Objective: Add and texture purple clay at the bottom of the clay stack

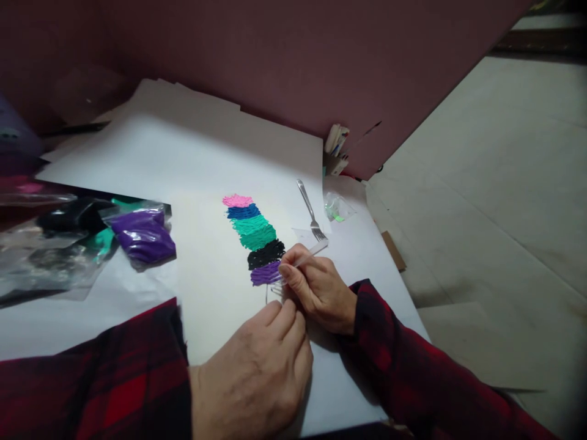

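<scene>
On a white sheet point(202, 269) lies a column of textured colour patches point(255, 238): pink on top, then blue, teal, black and purple at the bottom. My right hand point(317, 288) pinches a thin clear plastic tool point(306, 256) whose tip touches the purple patch. My left hand point(257, 373) rests fingers-down on the sheet just below the patches, pressing the paper; it holds nothing. Both arms wear red-and-black plaid sleeves.
A metal fork point(310, 211) lies right of the patches, beside a small clear bag with green bits point(338, 209). Bags of purple point(144, 235), black and teal material sit at left. A maroon board point(293, 67) stands behind; small cards point(337, 146) lean against it.
</scene>
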Demonstrator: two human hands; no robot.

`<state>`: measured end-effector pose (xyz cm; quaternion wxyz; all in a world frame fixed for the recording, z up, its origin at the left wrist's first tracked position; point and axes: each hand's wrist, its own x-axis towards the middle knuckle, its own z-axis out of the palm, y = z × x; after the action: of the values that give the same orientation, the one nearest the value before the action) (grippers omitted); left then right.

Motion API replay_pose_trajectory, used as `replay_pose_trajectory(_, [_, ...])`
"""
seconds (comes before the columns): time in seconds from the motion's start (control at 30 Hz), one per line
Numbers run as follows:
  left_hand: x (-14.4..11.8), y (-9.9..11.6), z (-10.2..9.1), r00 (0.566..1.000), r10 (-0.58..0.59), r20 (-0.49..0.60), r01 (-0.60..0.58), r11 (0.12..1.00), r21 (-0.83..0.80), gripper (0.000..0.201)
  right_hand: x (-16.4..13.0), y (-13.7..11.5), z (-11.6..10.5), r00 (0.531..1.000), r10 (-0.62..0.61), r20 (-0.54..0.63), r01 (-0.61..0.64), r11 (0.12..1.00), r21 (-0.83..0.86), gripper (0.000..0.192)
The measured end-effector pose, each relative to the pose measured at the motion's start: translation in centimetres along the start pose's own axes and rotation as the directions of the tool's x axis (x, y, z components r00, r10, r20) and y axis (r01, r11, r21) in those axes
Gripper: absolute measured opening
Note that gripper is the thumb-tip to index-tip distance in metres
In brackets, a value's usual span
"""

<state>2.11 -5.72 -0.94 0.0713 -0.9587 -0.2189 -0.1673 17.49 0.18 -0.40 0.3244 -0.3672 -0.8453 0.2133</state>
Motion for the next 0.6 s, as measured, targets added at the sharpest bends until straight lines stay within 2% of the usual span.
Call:
replay_pose_trajectory(0.23, [-0.01,-0.03,-0.19,1.0,0.002,-0.003,-0.002,1.0,-0.01,0.027,0.09,-0.05,-0.1,0.996,0.046,0.076,-0.038,0.995,-0.097,0.021])
replay_pose_trajectory(0.6, [0.06,-0.15,-0.16,1.0,0.008,0.001,-0.008,1.0,0.001,0.029,0.37,-0.52,-0.57,0.985,0.114,0.128,-0.083,0.97,-0.227,0.022])
